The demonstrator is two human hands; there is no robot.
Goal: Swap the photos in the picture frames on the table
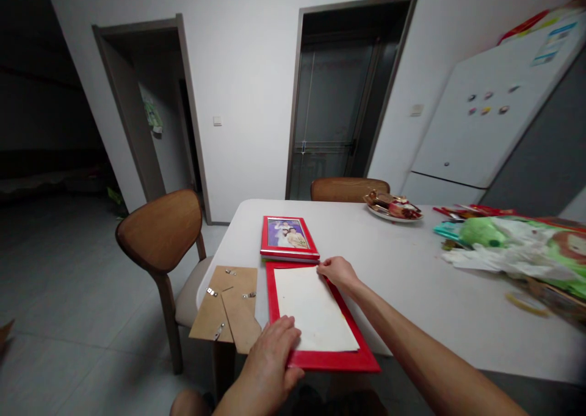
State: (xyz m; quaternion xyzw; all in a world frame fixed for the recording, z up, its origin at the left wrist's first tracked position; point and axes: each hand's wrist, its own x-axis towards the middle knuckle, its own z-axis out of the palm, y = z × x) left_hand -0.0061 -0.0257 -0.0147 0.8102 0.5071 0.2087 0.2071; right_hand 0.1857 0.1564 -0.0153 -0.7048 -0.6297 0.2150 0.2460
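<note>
Lying over the lower left edge of a white sheet (309, 318), the left hand (272, 355) has its fingers loosely together and its thumb apart, by the near edge of the red frame (339, 361). That frame lies under the sheet, its near end jutting past the edge of the white table (394, 318). Left of it lies a brown backing board (208, 318) with metal clips. Farther up, the right hand (337, 272) pinches the sheet's upper right corner, though whether it also catches the frame is too small to tell. The step in hand looks like squaring the sheet within the red border, which calls for light fingers and a steadied near end. Just beyond sits a framed photo (287, 233), and farther off, a plate (414, 219).
</note>
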